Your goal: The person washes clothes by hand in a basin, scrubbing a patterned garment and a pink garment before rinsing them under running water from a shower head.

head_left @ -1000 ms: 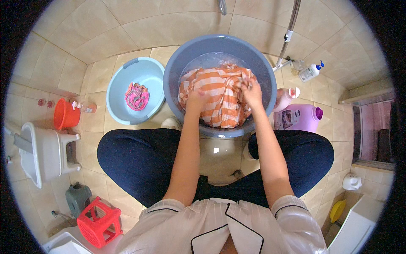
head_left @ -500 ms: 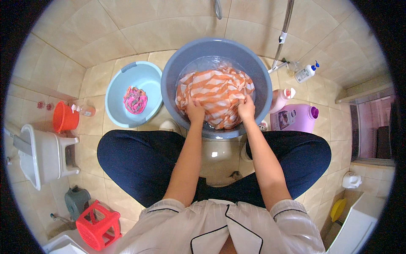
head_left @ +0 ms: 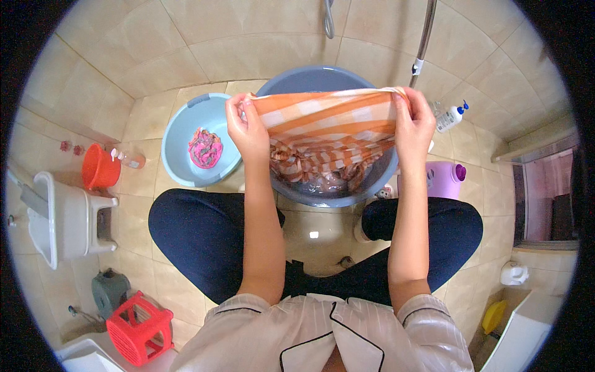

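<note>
An orange-and-white checked cloth [head_left: 328, 121] is stretched wide above a large grey-blue basin [head_left: 316, 75]. My left hand [head_left: 248, 127] is closed on its upper left corner, and my right hand [head_left: 414, 127] pinches the upper right corner. The top edge of the cloth runs taut between my hands. Its lower part hangs bunched into the water [head_left: 325, 184] in the basin. What lies behind the raised cloth is hidden.
Left of the large basin stands a light blue basin [head_left: 176, 146] with a pink wad of cloth [head_left: 206, 149] inside. A purple jug [head_left: 443, 180] and a white pump bottle [head_left: 447, 119] stand on the right. Further left are an orange-red bucket [head_left: 100, 167] and a red stool [head_left: 141, 328].
Both hands have risen out of the basin and moved apart, lifting the upper edge of the cloth and spreading it. Earlier the cloth lay heaped in the water.
</note>
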`<move>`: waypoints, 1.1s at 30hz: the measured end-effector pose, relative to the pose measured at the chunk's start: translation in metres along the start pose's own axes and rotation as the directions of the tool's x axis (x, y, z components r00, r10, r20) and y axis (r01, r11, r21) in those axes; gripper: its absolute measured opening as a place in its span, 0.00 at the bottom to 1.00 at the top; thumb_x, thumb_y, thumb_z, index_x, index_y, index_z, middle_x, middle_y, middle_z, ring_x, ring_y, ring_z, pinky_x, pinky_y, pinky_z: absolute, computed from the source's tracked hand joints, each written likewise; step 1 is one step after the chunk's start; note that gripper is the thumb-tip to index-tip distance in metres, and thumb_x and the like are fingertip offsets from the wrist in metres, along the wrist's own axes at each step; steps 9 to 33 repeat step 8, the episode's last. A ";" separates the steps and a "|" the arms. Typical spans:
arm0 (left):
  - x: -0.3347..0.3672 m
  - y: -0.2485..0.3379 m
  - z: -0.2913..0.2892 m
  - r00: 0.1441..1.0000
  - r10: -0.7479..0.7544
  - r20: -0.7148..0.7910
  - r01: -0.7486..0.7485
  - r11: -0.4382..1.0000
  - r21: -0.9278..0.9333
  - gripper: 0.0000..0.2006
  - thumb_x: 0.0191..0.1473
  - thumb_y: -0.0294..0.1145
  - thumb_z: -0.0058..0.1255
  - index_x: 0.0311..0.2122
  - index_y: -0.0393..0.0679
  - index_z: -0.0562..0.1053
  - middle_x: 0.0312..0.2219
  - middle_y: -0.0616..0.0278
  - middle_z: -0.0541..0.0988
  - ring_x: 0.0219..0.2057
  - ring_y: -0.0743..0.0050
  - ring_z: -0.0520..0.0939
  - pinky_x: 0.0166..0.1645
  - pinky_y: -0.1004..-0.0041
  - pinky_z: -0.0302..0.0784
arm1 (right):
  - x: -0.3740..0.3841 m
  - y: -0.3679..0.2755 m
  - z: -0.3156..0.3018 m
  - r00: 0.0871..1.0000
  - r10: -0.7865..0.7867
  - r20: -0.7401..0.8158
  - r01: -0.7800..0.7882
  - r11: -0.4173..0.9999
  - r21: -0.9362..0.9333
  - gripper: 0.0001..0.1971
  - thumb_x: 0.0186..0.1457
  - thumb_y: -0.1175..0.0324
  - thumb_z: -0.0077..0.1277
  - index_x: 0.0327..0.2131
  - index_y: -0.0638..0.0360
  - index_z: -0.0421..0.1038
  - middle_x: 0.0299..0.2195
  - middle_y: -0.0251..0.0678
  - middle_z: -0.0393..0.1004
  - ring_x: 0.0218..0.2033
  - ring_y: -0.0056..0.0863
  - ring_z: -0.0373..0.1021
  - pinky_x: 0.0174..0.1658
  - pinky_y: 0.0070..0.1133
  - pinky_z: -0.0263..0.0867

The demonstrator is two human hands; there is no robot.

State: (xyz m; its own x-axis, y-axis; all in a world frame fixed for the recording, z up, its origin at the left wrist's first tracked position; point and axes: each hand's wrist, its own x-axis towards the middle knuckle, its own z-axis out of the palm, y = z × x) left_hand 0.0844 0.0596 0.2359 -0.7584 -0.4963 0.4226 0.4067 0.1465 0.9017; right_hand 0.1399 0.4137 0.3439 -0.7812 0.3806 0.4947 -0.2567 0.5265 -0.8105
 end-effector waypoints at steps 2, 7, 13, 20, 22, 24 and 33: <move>-0.002 -0.003 -0.002 0.994 -0.105 0.027 0.106 0.993 -0.043 0.11 0.95 0.31 0.60 0.66 0.34 0.83 0.55 0.58 0.89 0.55 0.75 0.87 0.61 0.66 0.86 | -0.001 0.011 -0.002 0.999 0.037 0.021 -0.036 0.999 -0.028 0.12 0.87 0.65 0.74 0.57 0.66 0.94 0.42 0.34 0.93 0.46 0.20 0.84 0.53 0.27 0.81; -0.031 -0.070 -0.001 0.801 -0.535 0.268 0.503 0.845 0.181 0.24 0.89 0.43 0.74 0.75 0.37 0.82 0.62 0.48 0.93 0.65 0.63 0.92 0.72 0.58 0.88 | -0.027 0.122 0.028 0.889 0.394 0.233 -0.416 0.908 0.051 0.16 0.88 0.57 0.73 0.53 0.64 0.94 0.44 0.28 0.90 0.47 0.20 0.79 0.53 0.28 0.77; -0.040 -0.088 0.002 0.760 -0.565 0.320 0.509 0.824 0.248 0.24 0.88 0.43 0.74 0.74 0.37 0.82 0.62 0.47 0.92 0.65 0.61 0.91 0.72 0.57 0.88 | -0.043 0.146 0.042 0.847 0.437 0.304 -0.473 0.880 0.052 0.16 0.88 0.57 0.72 0.56 0.63 0.94 0.47 0.30 0.91 0.49 0.23 0.80 0.56 0.29 0.78; -0.040 -0.088 0.002 0.760 -0.565 0.320 0.509 0.824 0.248 0.24 0.88 0.43 0.74 0.74 0.37 0.82 0.62 0.47 0.92 0.65 0.61 0.91 0.72 0.57 0.88 | -0.043 0.146 0.042 0.847 0.437 0.304 -0.473 0.880 0.052 0.16 0.88 0.57 0.72 0.56 0.63 0.94 0.47 0.30 0.91 0.49 0.23 0.80 0.56 0.29 0.78; -0.040 -0.088 0.002 0.760 -0.565 0.320 0.509 0.824 0.248 0.24 0.88 0.43 0.74 0.74 0.37 0.82 0.62 0.47 0.92 0.65 0.61 0.91 0.72 0.57 0.88 | -0.043 0.146 0.042 0.847 0.437 0.304 -0.473 0.880 0.052 0.16 0.88 0.57 0.72 0.56 0.63 0.94 0.47 0.30 0.91 0.49 0.23 0.80 0.56 0.29 0.78; -0.040 -0.088 0.002 0.760 -0.565 0.320 0.509 0.824 0.248 0.24 0.88 0.43 0.74 0.74 0.37 0.82 0.62 0.47 0.92 0.65 0.61 0.91 0.72 0.57 0.88 | -0.043 0.146 0.042 0.847 0.437 0.304 -0.473 0.880 0.052 0.16 0.88 0.57 0.72 0.56 0.63 0.94 0.47 0.30 0.91 0.49 0.23 0.80 0.56 0.29 0.78; -0.040 -0.088 0.002 0.760 -0.565 0.320 0.509 0.824 0.248 0.24 0.88 0.43 0.74 0.74 0.37 0.82 0.62 0.47 0.92 0.65 0.61 0.91 0.72 0.57 0.88 | -0.043 0.146 0.042 0.847 0.437 0.304 -0.473 0.880 0.052 0.16 0.88 0.57 0.72 0.56 0.63 0.94 0.47 0.30 0.91 0.49 0.23 0.80 0.56 0.29 0.78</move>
